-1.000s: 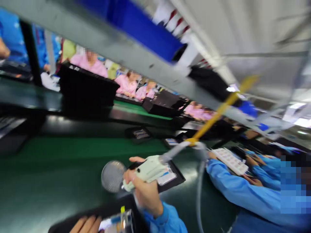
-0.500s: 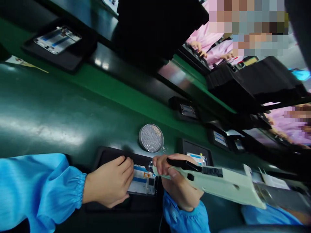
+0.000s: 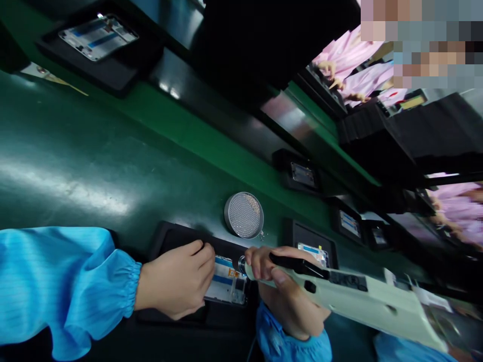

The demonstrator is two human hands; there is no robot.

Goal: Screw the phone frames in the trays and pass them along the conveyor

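A silvery phone frame point(image 3: 226, 289) with blue strips and an orange flex piece lies in a black tray point(image 3: 171, 232) low in the view. My left hand point(image 3: 181, 279) lies across the frame's left end, fingers curled at its upper edge and thumb by the lower one. My right hand point(image 3: 279, 281) is wrapped round a pale green electric screwdriver point(image 3: 370, 304) with a black lever. Its shiny nose points left, over the right part of the frame; the bit's tip cannot be made out. Just beyond is a round grey screw dish point(image 3: 243, 216) with small holes and loose tiny screws.
Another tray with a phone frame point(image 3: 313, 253) sits right of the dish. Tweezers point(image 3: 53, 76) lie at the left. More phone frames point(image 3: 98, 37) in black trays line the far side. Across the bench are people in pink sleeves point(image 3: 350, 55) and dark stacked trays point(image 3: 362, 125).
The whole view has shifted, so most things sit a little further right. The screwdriver's rear end has swung lower in the picture. Both hands keep their grips.
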